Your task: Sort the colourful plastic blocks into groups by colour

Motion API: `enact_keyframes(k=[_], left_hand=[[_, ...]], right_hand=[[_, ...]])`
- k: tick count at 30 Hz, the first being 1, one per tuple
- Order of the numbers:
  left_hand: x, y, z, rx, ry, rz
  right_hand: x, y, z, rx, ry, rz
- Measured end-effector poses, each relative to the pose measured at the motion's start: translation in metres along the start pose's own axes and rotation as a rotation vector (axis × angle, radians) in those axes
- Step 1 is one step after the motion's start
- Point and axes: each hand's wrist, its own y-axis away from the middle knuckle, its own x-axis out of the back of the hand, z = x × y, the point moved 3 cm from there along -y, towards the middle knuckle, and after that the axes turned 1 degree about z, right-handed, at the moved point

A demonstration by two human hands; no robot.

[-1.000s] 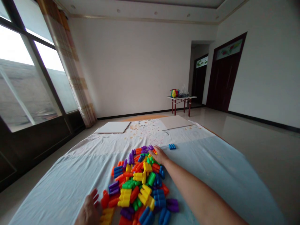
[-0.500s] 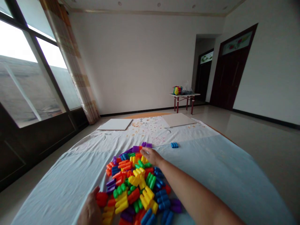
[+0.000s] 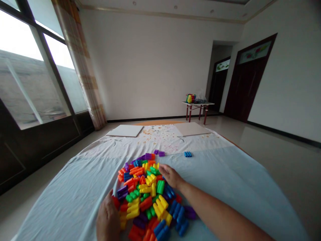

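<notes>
A heap of plastic blocks in red, orange, yellow, green, blue and purple (image 3: pixel 145 197) lies on the light blue cloth (image 3: pixel 82 187). My left hand (image 3: pixel 108 216) rests upright against the heap's near left side, beside a red block (image 3: pixel 116 202), its fingers extended and holding nothing. At the heap's upper right edge, my right hand (image 3: pixel 170 175) is open, fingers stretched toward a yellow block (image 3: pixel 155 165). Just past the heap sits a purple block (image 3: pixel 162 154), apart from both hands. A single blue block (image 3: pixel 188 154) lies off to the right.
Two flat boards lie at the table's far side, a white one (image 3: pixel 126 131) on the left and a beige one (image 3: pixel 192 129) on the right. Beyond stands a small table (image 3: pixel 198 103) bearing a colourful item (image 3: pixel 191 98) and a plastic bag. A curtained window is at left.
My right hand has drawn back from the heap's far end toward its right side. My left hand has moved right, closer against the blocks. The view has shifted slightly.
</notes>
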Motion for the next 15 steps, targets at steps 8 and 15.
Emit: enact_keyframes(k=[8,15], left_hand=[[-0.002,0.001,-0.012,0.015,0.029,0.012],[0.000,0.004,-0.009,0.034,0.042,0.039]], right_hand=[[0.003,-0.106,0.022,-0.093,0.188,0.141],[0.008,-0.075,0.016,-0.025,0.061,0.019]])
